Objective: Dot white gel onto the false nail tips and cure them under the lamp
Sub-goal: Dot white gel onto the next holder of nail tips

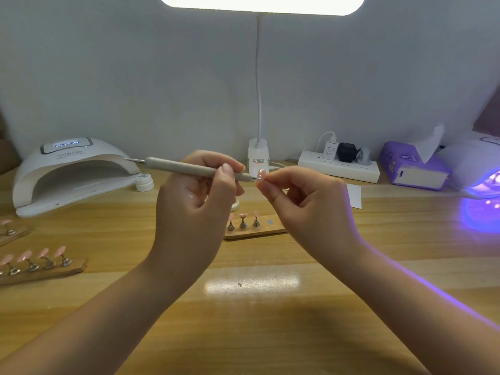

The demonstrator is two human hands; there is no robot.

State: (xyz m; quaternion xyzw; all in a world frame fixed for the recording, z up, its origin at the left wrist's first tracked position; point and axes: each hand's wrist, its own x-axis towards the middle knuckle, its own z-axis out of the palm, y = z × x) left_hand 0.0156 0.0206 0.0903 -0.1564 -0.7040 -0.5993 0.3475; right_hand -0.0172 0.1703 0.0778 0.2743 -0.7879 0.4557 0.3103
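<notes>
My left hand [197, 196] grips a grey dotting pen [186, 167], held nearly level with its metal tip pointing right. The tip touches a pink false nail tip [261, 174] on a small stand, which my right hand [305, 197] pinches between thumb and fingers above the desk. Below the hands lies a wooden holder [255, 231] with three pink tips on metal stands and one bare slot. A small white gel jar [144, 181] sits by the white curing lamp [71, 174] at the left. Part of a white lid shows behind my left hand.
Two more wooden holders [40, 269] with pink tips lie at the left edge. A second lamp [479, 169] glows purple at the far right, next to a purple tissue box [414, 165]. A power strip [339, 166] and the desk lamp's base [258, 155] stand along the back wall.
</notes>
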